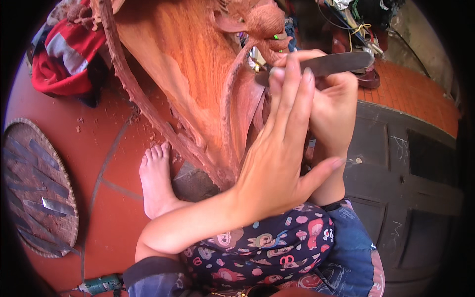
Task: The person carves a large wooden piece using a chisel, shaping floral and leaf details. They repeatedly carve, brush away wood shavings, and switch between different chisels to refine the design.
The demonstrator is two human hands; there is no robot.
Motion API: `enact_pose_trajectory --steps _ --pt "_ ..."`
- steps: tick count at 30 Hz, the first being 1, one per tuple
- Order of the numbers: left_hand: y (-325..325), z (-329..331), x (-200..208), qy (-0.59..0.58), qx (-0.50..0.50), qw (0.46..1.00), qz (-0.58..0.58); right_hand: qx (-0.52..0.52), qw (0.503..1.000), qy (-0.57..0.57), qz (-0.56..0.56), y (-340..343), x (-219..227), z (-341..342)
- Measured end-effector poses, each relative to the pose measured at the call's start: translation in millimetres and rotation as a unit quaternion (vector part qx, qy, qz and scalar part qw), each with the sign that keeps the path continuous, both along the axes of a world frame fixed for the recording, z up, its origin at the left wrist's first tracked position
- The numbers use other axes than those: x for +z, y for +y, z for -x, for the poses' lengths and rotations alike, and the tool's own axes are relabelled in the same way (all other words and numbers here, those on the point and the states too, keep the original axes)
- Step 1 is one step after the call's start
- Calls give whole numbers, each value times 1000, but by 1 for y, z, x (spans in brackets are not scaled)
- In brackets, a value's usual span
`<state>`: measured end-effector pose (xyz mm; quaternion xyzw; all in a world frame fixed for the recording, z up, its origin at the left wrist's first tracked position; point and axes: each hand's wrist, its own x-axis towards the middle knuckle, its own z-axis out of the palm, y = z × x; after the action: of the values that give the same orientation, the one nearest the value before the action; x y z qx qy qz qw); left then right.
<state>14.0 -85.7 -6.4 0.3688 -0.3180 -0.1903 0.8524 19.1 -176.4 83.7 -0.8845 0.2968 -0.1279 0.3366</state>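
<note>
My right hand (336, 106) grips a flat, dark metal carving chisel (341, 63) with a rounded end, held level beside the carved wood. In front of it is my left hand (282, 126), its fingers stretched straight and its thumb spread wide. The left fingertips overlap the chisel; whether they press on it I cannot tell. A large reddish wood carving (168, 59), with a smooth grained panel and branch-like edges, leans before me. Just left of the chisel are the carving's curling, knobbly parts (264, 22). My left hand hides part of the chisel and of my right hand.
A round woven tray (69, 198) at the left holds several dark flat blades. A green power tool (101, 284) lies at the lower left. Red cloth (62, 81) is bundled at the far left. A dark panelled door (376, 208) lies at the right. Wood chips litter the red floor.
</note>
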Motion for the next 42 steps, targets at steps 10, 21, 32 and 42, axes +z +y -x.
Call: enact_pose_trajectory --steps 10,21,32,42 --pt "2 -4 2 -12 4 1000 -7 2 1000 -1 15 1 -1 0" --pt "-4 -2 -1 5 11 1000 1 33 995 -1 89 -3 -4 3" --pt "18 -1 4 16 -24 999 -25 86 991 4 99 -7 -6 11" --pt "24 0 4 12 -28 999 -28 69 994 10 78 -4 -4 11"
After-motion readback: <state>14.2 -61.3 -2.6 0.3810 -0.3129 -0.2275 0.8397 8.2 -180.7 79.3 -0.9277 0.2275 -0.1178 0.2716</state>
